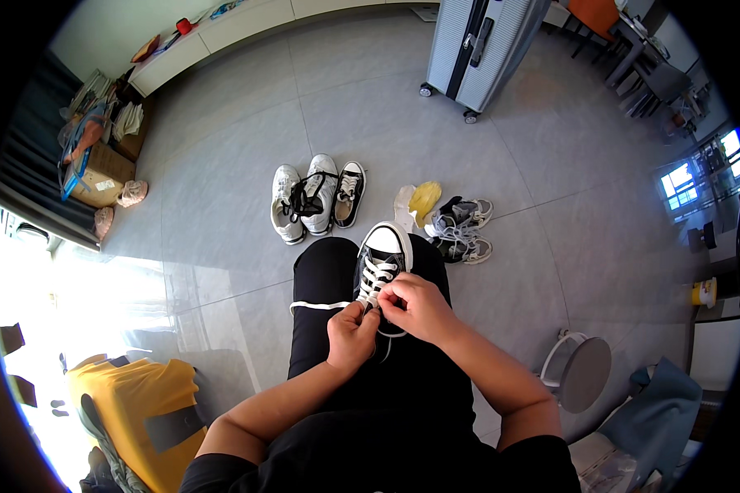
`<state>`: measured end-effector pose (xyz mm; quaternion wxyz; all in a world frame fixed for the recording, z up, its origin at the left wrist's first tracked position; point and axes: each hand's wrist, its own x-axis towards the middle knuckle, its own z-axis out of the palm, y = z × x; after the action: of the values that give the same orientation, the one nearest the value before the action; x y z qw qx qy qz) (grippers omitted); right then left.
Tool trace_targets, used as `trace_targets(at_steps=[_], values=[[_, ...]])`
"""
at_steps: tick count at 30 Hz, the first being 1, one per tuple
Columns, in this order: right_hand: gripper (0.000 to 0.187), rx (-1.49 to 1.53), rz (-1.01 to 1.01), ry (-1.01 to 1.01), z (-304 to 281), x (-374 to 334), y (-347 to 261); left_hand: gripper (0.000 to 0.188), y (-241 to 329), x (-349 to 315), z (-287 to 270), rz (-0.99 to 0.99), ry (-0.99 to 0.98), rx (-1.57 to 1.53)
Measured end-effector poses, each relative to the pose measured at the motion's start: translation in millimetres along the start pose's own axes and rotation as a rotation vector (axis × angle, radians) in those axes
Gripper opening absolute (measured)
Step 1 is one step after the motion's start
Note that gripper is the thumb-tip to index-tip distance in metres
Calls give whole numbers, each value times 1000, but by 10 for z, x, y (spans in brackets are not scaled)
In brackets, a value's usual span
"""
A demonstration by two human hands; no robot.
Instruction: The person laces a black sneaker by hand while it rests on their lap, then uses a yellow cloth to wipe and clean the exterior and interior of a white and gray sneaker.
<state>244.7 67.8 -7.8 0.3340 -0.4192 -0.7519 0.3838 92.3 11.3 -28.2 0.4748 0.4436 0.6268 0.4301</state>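
A black canvas sneaker with a white toe cap rests on my lap, toe pointing away from me. White shoelace crosses its front through the eyelets. My left hand is closed on the sneaker near its upper eyelets, thumb on top. Just to the right, my right hand pinches the lace by the top eyelets; its fingertips partly hide the lace. One loose lace length lies across my left thigh, and another hangs below the hands.
On the floor ahead stand a pair of white sneakers and a matching black sneaker. Grey sneakers lie to the right beside a yellow cloth. A silver suitcase stands farther off, and a round stool is at right.
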Motion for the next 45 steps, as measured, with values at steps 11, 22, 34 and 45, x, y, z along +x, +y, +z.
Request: trace_targets(at_steps=[11, 22, 34, 45], values=[[8, -135, -150, 195, 150, -83, 7, 13, -97, 19, -57, -5, -76, -41], [31, -124, -70, 147, 89, -327, -271, 30, 179, -38, -98, -385, -189, -508], [52, -567, -150, 200, 326, -550, -307, 19, 328, -14, -548, 139, -390, 143], [45, -481, -117, 278, 328, -444, -443, 17, 229, 17, -636, 632, 37, 389]])
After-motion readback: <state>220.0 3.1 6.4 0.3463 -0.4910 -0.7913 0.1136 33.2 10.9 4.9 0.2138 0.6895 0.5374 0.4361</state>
